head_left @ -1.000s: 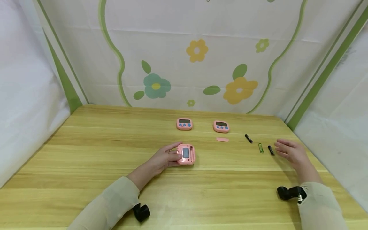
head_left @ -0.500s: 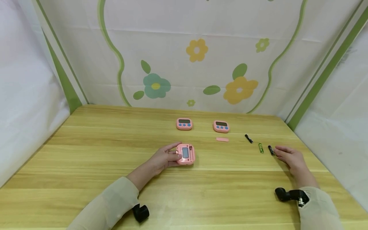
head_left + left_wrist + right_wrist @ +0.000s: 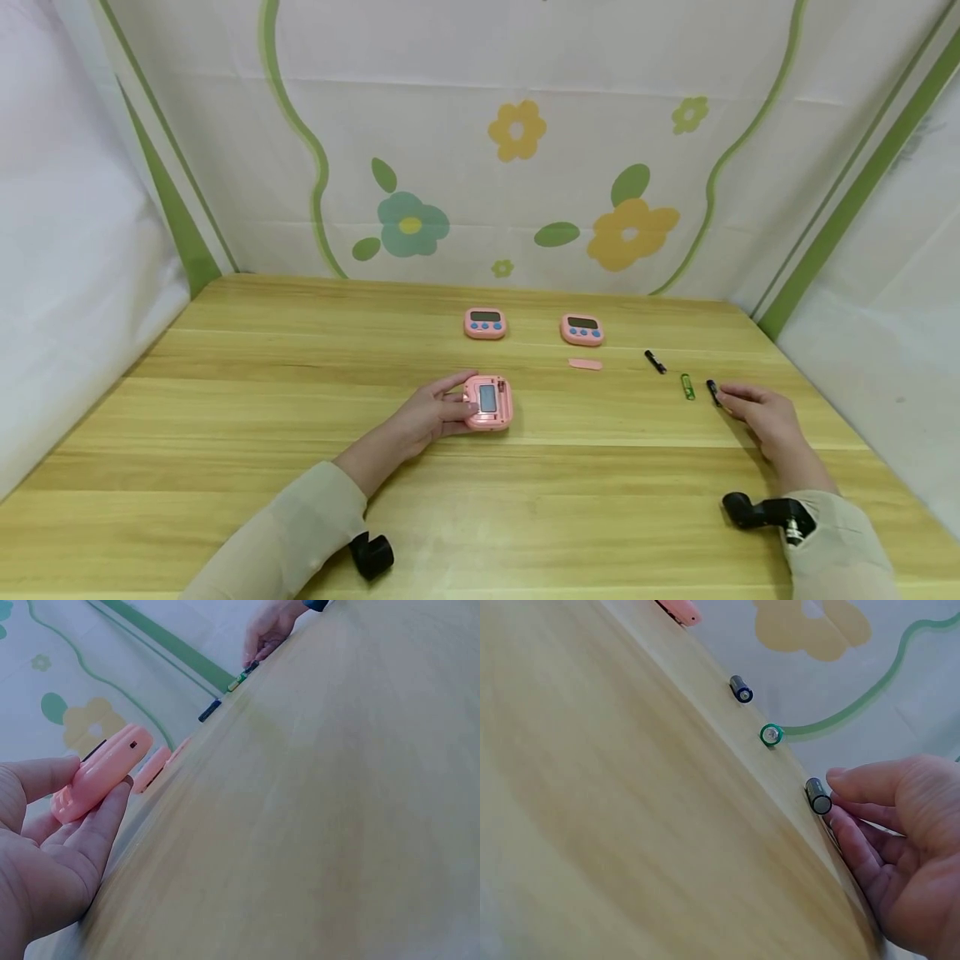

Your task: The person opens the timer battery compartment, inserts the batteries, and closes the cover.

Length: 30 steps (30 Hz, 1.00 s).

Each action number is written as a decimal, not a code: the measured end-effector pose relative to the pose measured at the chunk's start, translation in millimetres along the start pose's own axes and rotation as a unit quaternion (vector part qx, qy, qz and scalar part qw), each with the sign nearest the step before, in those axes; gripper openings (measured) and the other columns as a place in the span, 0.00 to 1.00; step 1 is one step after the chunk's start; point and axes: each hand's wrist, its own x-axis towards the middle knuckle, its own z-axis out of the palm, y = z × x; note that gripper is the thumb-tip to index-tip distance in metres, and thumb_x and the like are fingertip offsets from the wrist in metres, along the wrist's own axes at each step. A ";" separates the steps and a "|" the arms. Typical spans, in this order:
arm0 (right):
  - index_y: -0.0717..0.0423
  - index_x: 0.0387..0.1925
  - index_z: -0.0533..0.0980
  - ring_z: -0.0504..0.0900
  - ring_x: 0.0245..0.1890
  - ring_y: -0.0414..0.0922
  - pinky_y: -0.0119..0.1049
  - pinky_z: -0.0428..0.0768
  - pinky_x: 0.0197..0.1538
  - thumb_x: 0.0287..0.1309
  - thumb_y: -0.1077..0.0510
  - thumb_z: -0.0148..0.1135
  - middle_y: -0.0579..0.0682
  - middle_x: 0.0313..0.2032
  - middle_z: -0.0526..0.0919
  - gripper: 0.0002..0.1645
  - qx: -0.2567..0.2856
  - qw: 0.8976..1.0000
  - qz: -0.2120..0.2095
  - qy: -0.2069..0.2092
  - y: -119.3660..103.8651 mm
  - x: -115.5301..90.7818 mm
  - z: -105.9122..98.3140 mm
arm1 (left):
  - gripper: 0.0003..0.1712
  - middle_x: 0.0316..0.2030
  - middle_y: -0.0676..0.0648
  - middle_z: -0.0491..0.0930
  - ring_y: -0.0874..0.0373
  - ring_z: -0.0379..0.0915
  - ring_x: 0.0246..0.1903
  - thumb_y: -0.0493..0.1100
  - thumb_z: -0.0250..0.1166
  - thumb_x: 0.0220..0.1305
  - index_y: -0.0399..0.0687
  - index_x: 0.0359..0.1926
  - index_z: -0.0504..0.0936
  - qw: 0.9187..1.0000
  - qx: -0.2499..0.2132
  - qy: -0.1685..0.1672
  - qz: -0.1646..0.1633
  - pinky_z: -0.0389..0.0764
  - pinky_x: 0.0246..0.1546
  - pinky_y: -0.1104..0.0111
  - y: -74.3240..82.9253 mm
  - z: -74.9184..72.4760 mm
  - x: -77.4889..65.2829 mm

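Observation:
My left hand [image 3: 431, 414] holds a pink digital timer [image 3: 501, 410] at its left side, thumb on the face turned up. That face is its back, showing a narrow battery slot with the cover off. In the left wrist view the timer [image 3: 105, 772] is raised between thumb and fingers. My right hand [image 3: 765, 421] is at the right, its fingertips right at a dark battery [image 3: 713, 392] lying on the table. In the right wrist view, thumb and fingers [image 3: 855, 844] reach the side of this battery [image 3: 819, 796], slightly apart rather than wrapped round it.
Just left lie a green battery [image 3: 687, 387] and another dark battery [image 3: 655, 362]. A pink battery cover [image 3: 585, 364] lies before one pink timer [image 3: 582, 330]; a second timer [image 3: 485, 323] stands left of it. White flowered cloth [image 3: 480, 183] bounds the wooden table [image 3: 262, 392] behind.
My right hand has moved a little left and down, from beside the dark battery to right at it, its fingers drawing closer together. The left hand keeps hold of the timer in place.

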 end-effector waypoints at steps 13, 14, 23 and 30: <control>0.72 0.47 0.70 0.69 0.28 0.26 0.23 0.74 0.27 0.49 0.50 0.61 0.32 0.31 0.71 0.31 -0.059 0.998 -0.016 -0.004 -3.0 1.4 4.2 | 0.36 0.46 0.34 0.70 0.51 0.73 0.39 0.28 0.57 0.53 0.43 0.63 0.55 1.000 -0.008 -0.005 0.000 0.74 0.41 0.61 -0.6 -0.6 1.0; 0.72 0.48 0.69 0.68 0.28 0.26 0.23 0.74 0.27 0.49 0.50 0.60 0.34 0.32 0.71 0.32 -0.067 0.998 -0.016 -0.004 -3.1 1.5 4.4 | 0.36 0.46 0.34 0.70 0.51 0.73 0.39 0.28 0.57 0.53 0.43 0.63 0.55 1.000 -0.009 -0.006 0.000 0.74 0.41 0.61 -0.5 -0.6 0.9; 0.70 0.45 0.72 0.69 0.36 0.40 0.20 0.70 0.27 0.51 0.51 0.58 0.61 0.43 0.72 0.27 -0.121 0.992 -0.005 0.022 -1.6 1.4 6.3 | 0.36 0.48 0.33 0.69 0.50 0.73 0.39 0.28 0.57 0.54 0.43 0.63 0.55 1.000 -0.012 -0.002 -0.002 0.74 0.41 0.61 -0.2 -0.4 1.2; 0.71 0.44 0.71 0.66 0.44 0.56 0.32 0.69 0.36 0.53 0.49 0.56 0.67 0.45 0.70 0.28 -0.150 0.988 -0.004 0.029 1.2 2.8 7.7 | 0.37 0.51 0.33 0.66 0.50 0.71 0.42 0.29 0.57 0.54 0.43 0.63 0.54 1.000 -0.015 -0.011 -0.005 0.73 0.42 0.61 0.0 -0.7 0.8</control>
